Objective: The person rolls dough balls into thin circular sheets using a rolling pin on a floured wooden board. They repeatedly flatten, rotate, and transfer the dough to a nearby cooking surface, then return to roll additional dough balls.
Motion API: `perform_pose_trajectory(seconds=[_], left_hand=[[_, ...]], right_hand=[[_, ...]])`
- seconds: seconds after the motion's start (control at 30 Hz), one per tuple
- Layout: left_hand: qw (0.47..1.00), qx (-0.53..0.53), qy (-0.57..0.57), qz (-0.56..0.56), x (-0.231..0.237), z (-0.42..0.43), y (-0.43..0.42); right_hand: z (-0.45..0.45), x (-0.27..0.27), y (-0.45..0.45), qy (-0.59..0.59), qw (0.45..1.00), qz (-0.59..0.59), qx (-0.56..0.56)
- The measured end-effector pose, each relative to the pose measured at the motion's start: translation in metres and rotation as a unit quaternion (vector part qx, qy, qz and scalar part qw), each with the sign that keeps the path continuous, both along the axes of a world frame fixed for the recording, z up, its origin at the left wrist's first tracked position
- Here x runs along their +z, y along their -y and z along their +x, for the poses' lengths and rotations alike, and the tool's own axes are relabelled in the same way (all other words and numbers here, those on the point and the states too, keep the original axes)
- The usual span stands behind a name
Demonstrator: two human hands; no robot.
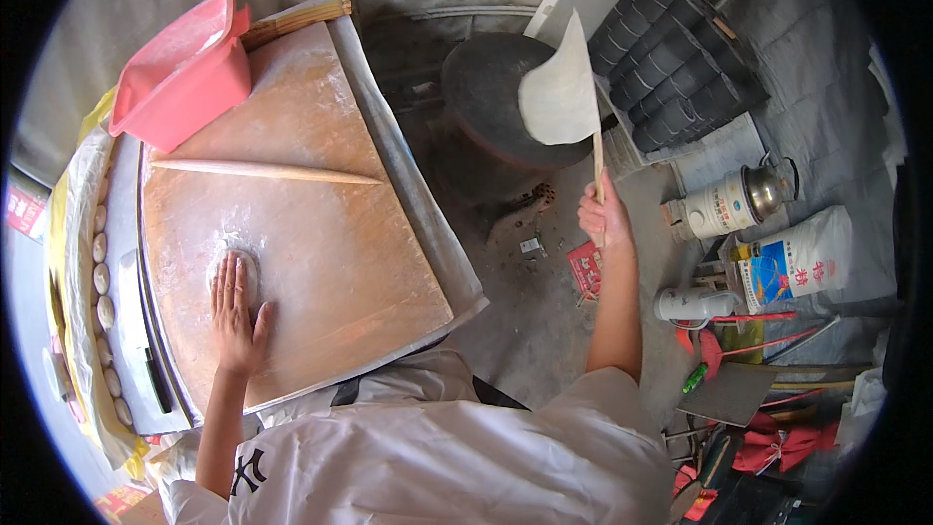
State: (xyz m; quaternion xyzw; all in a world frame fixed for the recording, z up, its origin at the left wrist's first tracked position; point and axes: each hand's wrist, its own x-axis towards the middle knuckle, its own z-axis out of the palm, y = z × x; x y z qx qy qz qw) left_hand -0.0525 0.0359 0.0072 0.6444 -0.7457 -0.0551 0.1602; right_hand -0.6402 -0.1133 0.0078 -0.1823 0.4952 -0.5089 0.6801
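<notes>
My left hand lies flat, fingers extended, on a round piece of dough on the floured wooden board. Most of that dough is hidden under the fingers. Out to the right, my right hand grips a thin wooden stick. A thin sheet of dough hangs from the stick's far part, seen over the round dark griddle; whether the two touch, I cannot tell. A tapered rolling pin rests across the board beyond my left hand.
A pink plastic basin stands at the board's far left corner. Left of the board are a black-handled knife and a row of several dough pieces beside plastic sheeting. Stacked coal briquettes, a kettle and a printed sack lie rightward.
</notes>
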Motion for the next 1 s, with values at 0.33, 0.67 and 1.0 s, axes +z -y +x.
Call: perform_pose_trajectory(seconds=[0.33, 0.67, 1.0], left_hand=[[1.000, 0.014, -0.020, -0.003, 0.002, 0.001, -0.002], [1.000, 0.021, -0.015, 0.003, 0.001, 0.003, -0.003], [0.999, 0.011, 0.015, 0.051, 0.011, -0.004, -0.002]], right_hand=[[0.034, -0.069, 0.034, -0.358, 0.933, 0.029, -0.032], [0.090, -0.092, 0.031, -0.749, 0.661, -0.037, -0.019], [0.109, -0.123, 0.016, -0.749, 0.638, -0.176, -0.035]])
